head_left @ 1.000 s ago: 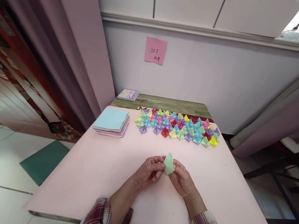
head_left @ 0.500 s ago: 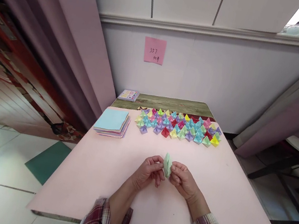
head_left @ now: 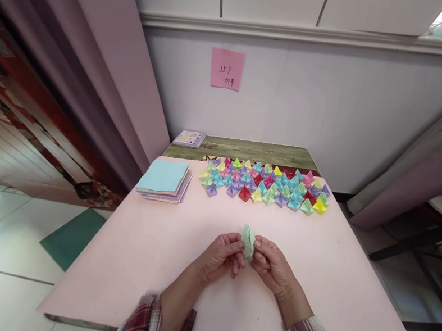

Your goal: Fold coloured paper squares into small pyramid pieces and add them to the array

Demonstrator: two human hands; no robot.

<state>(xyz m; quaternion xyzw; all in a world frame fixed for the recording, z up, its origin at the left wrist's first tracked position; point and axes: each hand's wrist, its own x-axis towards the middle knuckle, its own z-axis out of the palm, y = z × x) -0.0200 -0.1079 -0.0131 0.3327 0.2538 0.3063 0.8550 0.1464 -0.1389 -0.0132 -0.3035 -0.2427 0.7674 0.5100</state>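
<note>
A light green folded paper piece (head_left: 247, 241) is held upright above the table between both hands. My left hand (head_left: 223, 256) pinches its left side with thumb and fingers. On the other side, my right hand (head_left: 271, 261) grips the right edge between thumb and fingertips. Beyond the hands, several rows of small folded paper boats (head_left: 262, 187) in many colours stand close together. A stack of square coloured paper (head_left: 164, 178), light blue on top, lies to their left.
The table (head_left: 133, 275) has a pale pink cover, with a greenish strip along the back. A small booklet (head_left: 190, 138) rests at the back left corner. A pink note (head_left: 226, 69) hangs on the wall. A dark stool frame (head_left: 421, 263) stands to the right.
The green paper has turned slightly and looks a little wider between the hands. Both hands keep their hold on it. The camera view has shifted slightly.
</note>
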